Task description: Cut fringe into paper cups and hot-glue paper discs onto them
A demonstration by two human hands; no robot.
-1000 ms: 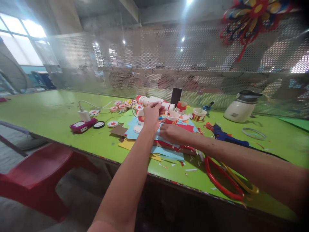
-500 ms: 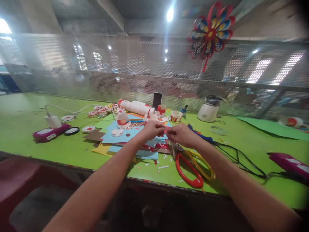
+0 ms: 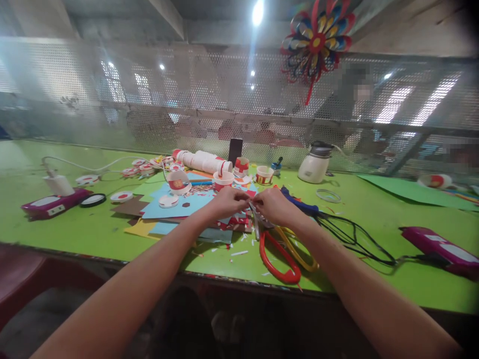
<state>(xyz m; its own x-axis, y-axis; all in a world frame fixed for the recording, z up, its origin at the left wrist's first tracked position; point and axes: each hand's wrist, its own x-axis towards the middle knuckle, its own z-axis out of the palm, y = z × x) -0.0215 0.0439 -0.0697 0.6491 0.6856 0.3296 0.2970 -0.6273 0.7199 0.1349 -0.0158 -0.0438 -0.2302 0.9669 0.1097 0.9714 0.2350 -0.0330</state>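
Observation:
My left hand (image 3: 231, 203) and my right hand (image 3: 276, 205) meet fingertip to fingertip above the front of a paper stack. Both are closed in a pinch, and whatever lies between the fingers is too small and hidden to name. Scissors (image 3: 263, 249) with one red and one yellow handle lie just below my right hand. Blue paper (image 3: 159, 209) tops the stack by my left hand. Behind the hands stands a paper cup (image 3: 223, 180) in white and red, and a white disc (image 3: 168, 201) rests on the blue sheet.
Stacked white cups (image 3: 202, 161), a dark phone (image 3: 235, 149) and a white kettle (image 3: 315, 164) stand at the back. A blue glue gun (image 3: 299, 203) with a black cord lies right. Purple power strips (image 3: 56, 205) sit at both sides. Paper scraps (image 3: 239, 253) litter the table's front.
The view has turned slightly to the right, so things on the table appear shifted left. My hands have come closer together, and the red bit between them no longer shows clearly.

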